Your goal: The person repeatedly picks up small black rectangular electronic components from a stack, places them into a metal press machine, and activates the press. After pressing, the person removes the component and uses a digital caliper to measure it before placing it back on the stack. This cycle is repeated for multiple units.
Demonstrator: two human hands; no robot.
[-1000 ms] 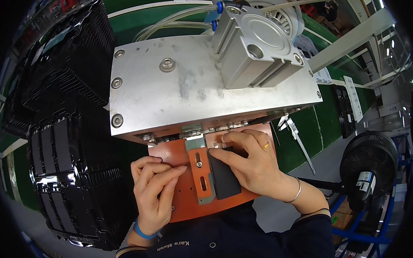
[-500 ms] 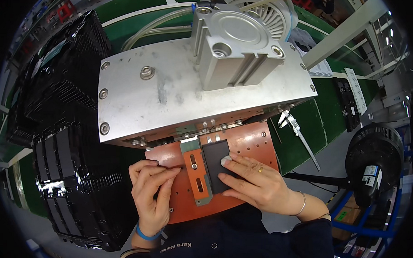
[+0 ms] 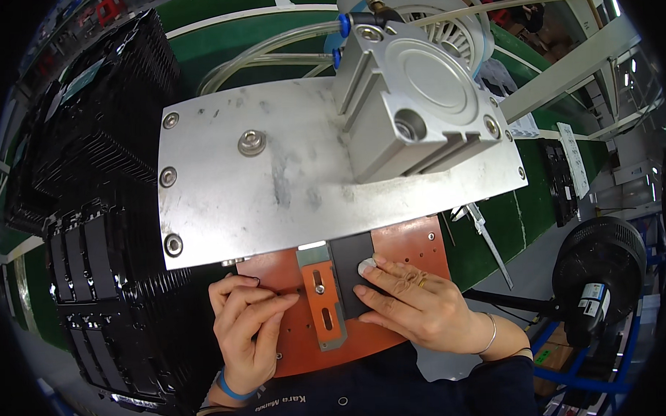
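A dark grey flat rectangular piece [image 3: 351, 262] lies on the orange-brown base plate [image 3: 411, 242], its far end hidden beneath the metal press. My right hand [image 3: 424, 304] holds it from the right, fingertips resting on its top; a white cover wraps one fingertip. Left of the piece, close alongside, runs an orange and grey-green slotted guide block [image 3: 321, 296] fixed with a screw. My left hand [image 3: 245, 325] is beside that block, over the plate's left part. Its fingers are curled toward the thumb, and nothing shows between them.
Above the plate stands the silver press body [image 3: 273, 181] with a square air cylinder [image 3: 425, 102] and clear hoses. Stacked black trays [image 3: 108, 289] are at left. A caliper [image 3: 488, 239] lies on the green bench; a black fan [image 3: 599, 272] stands at right.
My view has shifted, so the press covers more of the plate's far side and hides the piece's far end. Both hands keep nearly the same places; the left fingertips have parted slightly.
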